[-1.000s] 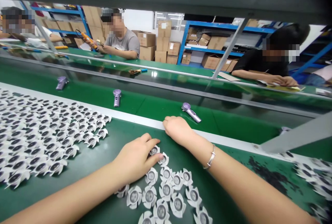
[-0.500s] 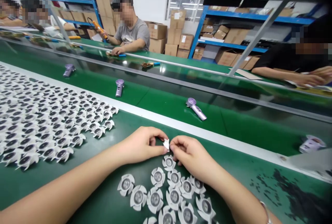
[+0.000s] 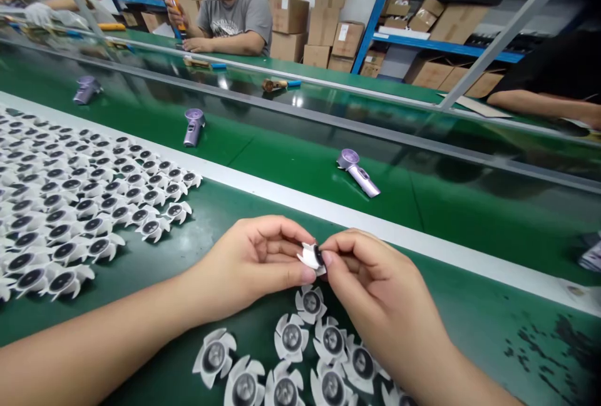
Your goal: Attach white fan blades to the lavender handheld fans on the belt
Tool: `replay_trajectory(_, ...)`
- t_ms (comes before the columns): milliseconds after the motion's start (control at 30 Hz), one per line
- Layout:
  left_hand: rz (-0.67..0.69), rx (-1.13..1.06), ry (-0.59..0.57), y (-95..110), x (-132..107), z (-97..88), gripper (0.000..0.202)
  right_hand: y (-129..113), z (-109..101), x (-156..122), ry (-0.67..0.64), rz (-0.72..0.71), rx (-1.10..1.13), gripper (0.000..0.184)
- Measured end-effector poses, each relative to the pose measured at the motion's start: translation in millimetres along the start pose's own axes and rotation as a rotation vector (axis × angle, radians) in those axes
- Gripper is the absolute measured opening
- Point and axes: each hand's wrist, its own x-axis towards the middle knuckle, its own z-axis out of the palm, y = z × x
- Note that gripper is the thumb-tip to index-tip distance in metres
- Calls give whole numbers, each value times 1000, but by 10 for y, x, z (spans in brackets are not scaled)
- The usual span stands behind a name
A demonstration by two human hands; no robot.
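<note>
Both my hands meet above the green work surface. My left hand (image 3: pixel 246 265) and my right hand (image 3: pixel 375 274) pinch a small white pinwheel-shaped piece (image 3: pixel 311 257) between their fingertips. It is tilted, and its dark round centre is mostly hidden by my fingers. Just below my hands lies a loose group of matching pieces (image 3: pixel 300 346), flat with their grey-and-dark centres up. A much larger spread of them (image 3: pixel 70 205) covers the surface to the left, apart from my hands.
A white rail (image 3: pixel 291 196) separates my surface from a green conveyor belt (image 3: pixel 282 155) carrying purple handheld fans (image 3: pixel 193 126). A co-worker in a grey T-shirt (image 3: pixel 239 17) holds an orange tool across the line. A black-sleeved person (image 3: pixel 549 74) sits right, before blue shelves (image 3: pixel 446 46) and cardboard boxes (image 3: pixel 323 30).
My hands have closed in from their earlier spots at the rail and the pile, and now pinch one piece. That piece has turned, showing its dark centre edge. The view has tilted downward.
</note>
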Motion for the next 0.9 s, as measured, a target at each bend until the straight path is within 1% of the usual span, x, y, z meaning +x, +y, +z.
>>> replay_trajectory(167,-7,-19,21,-5,-18,13,26,-19,-30,13,12,-137,-130,12)
replay_trajectory(267,-2,-11,51,4,-30,5,25,-13,-51,14,-5,-211,-166,14)
replay_trajectory(367,16,-12,90,13,-28,3,23,-3,-47,-32,-16,-343,-189,24)
replay_trajectory(467,37,-27,114,25,-9,8,23,-23,-22,-102,-70,-462,-258,37)
replay_trajectory(533,48,-10,135,40,3,3,23,-40,-41,-96,-107,-509,-312,40)
replay_trajectory(567,60,9,152,49,9,-3,23,-38,-82,-59,-110,-512,-348,39)
replay_trajectory(600,75,25,173,61,13,-13,23,-22,-156,4,-92,-477,-399,38)
replay_trajectory(633,85,35,196,74,16,-24,24,11,-269,91,-46,-373,-481,38)
replay_trajectory(667,89,36,216,89,19,-34,24,59,-423,195,31,-205,-587,40)
replay_trajectory(700,83,26,231,104,20,-43,26,121,-612,308,137,-6,-695,44)
replay_trajectory(733,70,10,239,119,20,-49,26,190,-827,417,270,298,-821,50)
replay_trajectory(767,51,-12,240,134,18,-51,26,262,-1054,513,386,466,-883,54)
replay_trajectory(800,35,-38,236,147,14,-50,26,331,-1275,586,486,586,-923,57)
replay_trajectory(833,24,-62,230,158,9,-48,26,392,-1476,633,581,711,-950,55)
replay_trajectory(900,15,-101,209,174,-2,-45,27,480,-1778,646,705,870,-974,46)
